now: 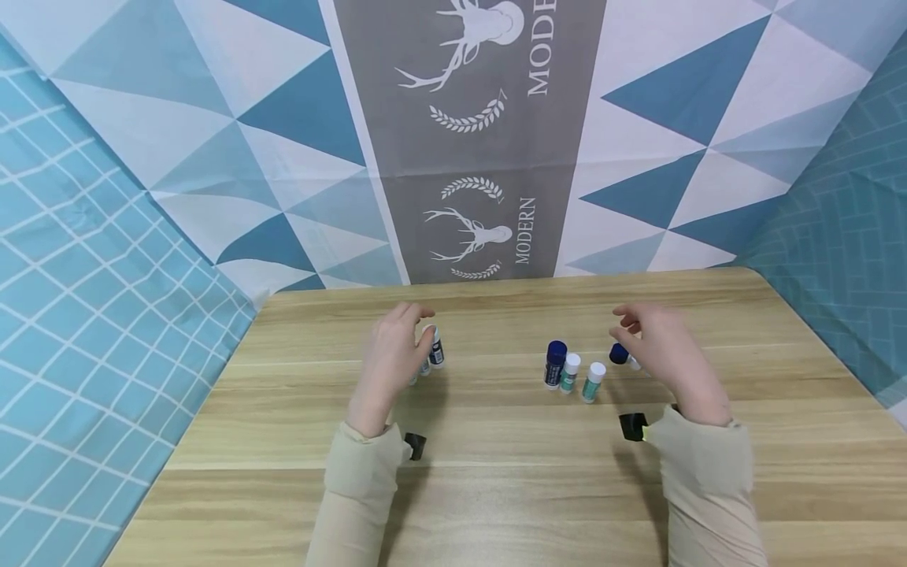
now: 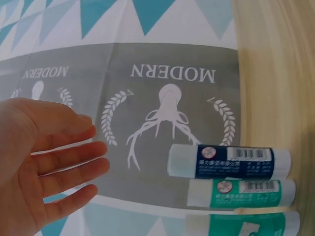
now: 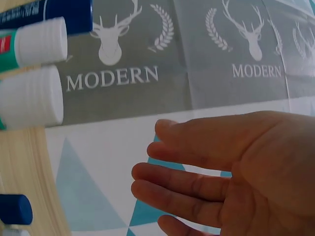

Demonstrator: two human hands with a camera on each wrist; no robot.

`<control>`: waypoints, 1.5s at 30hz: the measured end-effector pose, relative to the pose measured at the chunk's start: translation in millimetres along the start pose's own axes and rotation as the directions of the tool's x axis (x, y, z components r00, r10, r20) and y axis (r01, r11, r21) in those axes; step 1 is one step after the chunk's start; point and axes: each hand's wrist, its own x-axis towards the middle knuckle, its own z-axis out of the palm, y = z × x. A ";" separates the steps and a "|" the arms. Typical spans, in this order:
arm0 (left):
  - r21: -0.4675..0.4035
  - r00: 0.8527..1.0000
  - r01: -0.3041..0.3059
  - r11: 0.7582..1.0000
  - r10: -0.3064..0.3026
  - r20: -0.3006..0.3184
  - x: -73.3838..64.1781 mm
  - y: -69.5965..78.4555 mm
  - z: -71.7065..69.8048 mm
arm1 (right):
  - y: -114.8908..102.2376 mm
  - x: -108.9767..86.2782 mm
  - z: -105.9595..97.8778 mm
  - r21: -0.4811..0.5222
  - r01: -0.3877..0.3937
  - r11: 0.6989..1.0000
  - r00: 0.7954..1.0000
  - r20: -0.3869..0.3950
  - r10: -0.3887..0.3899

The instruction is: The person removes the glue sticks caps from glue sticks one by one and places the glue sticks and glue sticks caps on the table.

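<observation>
My left hand (image 1: 394, 350) hovers over the left part of the table, fingers loosely bent and holding nothing. Just right of it stand a navy-labelled glue stick (image 2: 234, 162) and two green-labelled glue sticks (image 2: 246, 193), partly hidden by the hand in the head view. On the other side my right hand (image 1: 662, 346) is raised with relaxed, parted fingers and nothing in them. A navy cap (image 1: 619, 353) and a white cap (image 1: 634, 363) show beneath it, the rest covered. Left of these stand a navy glue stick (image 1: 555, 366) and two white-capped green glue sticks (image 1: 570, 374).
The wooden table (image 1: 489, 504) meets a patterned cloth backdrop (image 1: 468, 157) along its far edge. Blue checked cloth (image 1: 92, 299) borders the left side, and teal cloth (image 1: 850, 205) the right. Black wrist pieces (image 1: 633, 427) stick out from the sleeves.
</observation>
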 end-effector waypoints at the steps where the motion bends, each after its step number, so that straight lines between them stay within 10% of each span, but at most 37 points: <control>1: 0.001 1.000 -0.006 1.000 0.006 0.001 0.2 0.7 1.4 | -1.4 0.2 0.5 0.003 0.002 1.000 1.000 0.000 -0.002; 45: -0.033 0.974 -0.165 0.986 0.168 0.152 -4.4 35.8 32.8 | -27.7 3.8 15.8 0.057 0.101 0.993 0.994 0.029 -0.103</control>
